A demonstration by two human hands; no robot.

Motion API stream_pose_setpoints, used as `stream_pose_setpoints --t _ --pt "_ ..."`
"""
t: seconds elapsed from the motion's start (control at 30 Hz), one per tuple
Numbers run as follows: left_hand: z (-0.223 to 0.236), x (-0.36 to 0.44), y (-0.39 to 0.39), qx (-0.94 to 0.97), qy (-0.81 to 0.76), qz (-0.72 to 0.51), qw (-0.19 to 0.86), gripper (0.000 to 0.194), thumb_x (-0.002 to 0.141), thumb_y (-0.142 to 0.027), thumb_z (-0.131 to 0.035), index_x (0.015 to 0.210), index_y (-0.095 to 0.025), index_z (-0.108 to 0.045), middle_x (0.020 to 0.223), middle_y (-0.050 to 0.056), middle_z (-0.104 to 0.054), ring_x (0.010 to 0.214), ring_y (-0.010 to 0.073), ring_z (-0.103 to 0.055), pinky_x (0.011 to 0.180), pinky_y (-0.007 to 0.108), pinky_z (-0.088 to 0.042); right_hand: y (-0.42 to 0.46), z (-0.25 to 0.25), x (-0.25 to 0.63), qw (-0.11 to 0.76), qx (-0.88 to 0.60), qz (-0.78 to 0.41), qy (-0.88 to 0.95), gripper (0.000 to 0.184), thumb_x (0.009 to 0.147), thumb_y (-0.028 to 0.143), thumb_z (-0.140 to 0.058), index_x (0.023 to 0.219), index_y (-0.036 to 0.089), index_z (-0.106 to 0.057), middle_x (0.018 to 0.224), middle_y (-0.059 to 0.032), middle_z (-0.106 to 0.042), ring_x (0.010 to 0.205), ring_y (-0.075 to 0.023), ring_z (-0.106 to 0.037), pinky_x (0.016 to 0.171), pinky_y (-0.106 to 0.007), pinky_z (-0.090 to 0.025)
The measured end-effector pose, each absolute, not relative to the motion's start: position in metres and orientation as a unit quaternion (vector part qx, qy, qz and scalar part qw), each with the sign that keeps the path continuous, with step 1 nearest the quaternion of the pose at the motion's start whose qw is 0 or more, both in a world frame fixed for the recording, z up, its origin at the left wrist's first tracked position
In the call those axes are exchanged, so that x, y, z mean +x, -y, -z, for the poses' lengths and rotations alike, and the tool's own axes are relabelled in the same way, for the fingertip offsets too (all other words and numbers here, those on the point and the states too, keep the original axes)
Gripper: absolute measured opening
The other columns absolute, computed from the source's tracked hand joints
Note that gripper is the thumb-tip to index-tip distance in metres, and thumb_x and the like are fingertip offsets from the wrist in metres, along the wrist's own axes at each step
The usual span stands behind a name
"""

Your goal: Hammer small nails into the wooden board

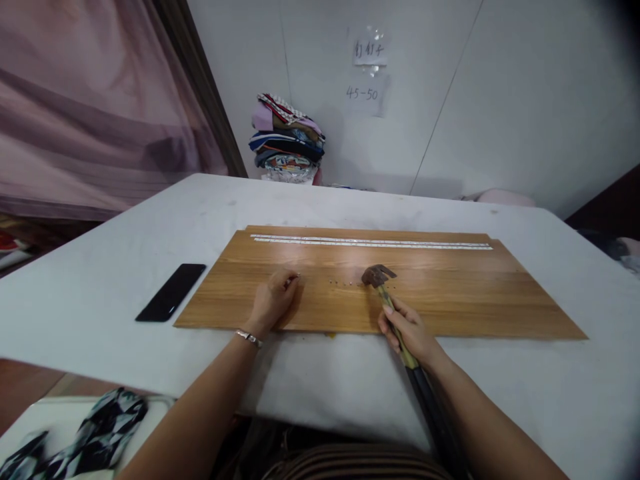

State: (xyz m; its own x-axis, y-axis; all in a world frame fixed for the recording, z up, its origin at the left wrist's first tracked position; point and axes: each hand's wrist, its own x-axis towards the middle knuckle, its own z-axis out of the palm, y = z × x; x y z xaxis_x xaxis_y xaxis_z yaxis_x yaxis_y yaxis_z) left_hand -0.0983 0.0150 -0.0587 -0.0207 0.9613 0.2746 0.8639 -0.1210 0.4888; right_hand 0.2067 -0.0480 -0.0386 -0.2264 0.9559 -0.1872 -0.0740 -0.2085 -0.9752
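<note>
My right hand (406,327) is wrapped round the handle of a claw hammer (383,277), which has a rusty head and a yellow and black grip. The head is held over the wood-grain board (475,287), right of its row of small nail-like specks (344,283). On the board's left part my left hand (276,295) is closed, thumb and fingers pinched together. A tiny light speck shows at its fingertips, too small to name. Two white measuring strips (370,243) with fine marks run along the board's far side.
A black phone (173,292) lies left of the board on the white-covered table (100,300). Folded cloths (287,140) are stacked at the back against the wall. Paper signs (367,93) hang above. At the lower left, a patterned cloth (107,427) lies on a white seat.
</note>
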Motion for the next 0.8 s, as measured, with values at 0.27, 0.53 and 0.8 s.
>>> stream_pose_setpoints --t 0.27,0.53,0.8 --pt "0.0569 -0.0971 -0.0152 0.696 -0.66 -0.272 0.078 0.021 0.088 -0.033 -0.051 0.096 -0.024 -0.068 0.097 0.003 -0.073 0.089 0.0188 -0.067 0.082 0.028 -0.051 0.0462 0.0417 0.2074 0.413 -0.464 -0.628 0.469 0.043 0.078 0.062 -0.063 0.088 0.022 -0.052 0.058 0.0068 -0.056 0.031 -0.0052 -0.037 0.028 -0.018 -0.032" --pt "0.0598 -0.0996 -0.0163 0.704 -0.648 -0.284 0.068 0.022 0.089 -0.035 -0.049 0.094 -0.024 -0.067 0.097 0.003 -0.073 0.089 0.0187 -0.067 0.08 0.028 -0.051 0.0464 0.0446 0.2078 0.429 -0.455 -0.616 0.479 0.039 0.083 0.06 -0.059 0.082 0.021 -0.053 0.059 0.0056 -0.058 0.031 -0.0043 -0.038 0.029 -0.017 -0.032" --pt "0.0571 -0.0996 -0.0155 0.71 -0.641 -0.284 0.07 0.024 0.091 -0.035 -0.047 0.094 -0.024 -0.067 0.097 0.003 -0.073 0.09 0.0197 -0.068 0.08 0.029 -0.051 0.0465 0.0479 0.2075 0.417 -0.449 -0.632 0.475 0.038 0.084 0.059 -0.059 0.087 0.021 -0.054 0.059 0.0061 -0.057 0.032 -0.0039 -0.037 0.03 -0.017 -0.03"
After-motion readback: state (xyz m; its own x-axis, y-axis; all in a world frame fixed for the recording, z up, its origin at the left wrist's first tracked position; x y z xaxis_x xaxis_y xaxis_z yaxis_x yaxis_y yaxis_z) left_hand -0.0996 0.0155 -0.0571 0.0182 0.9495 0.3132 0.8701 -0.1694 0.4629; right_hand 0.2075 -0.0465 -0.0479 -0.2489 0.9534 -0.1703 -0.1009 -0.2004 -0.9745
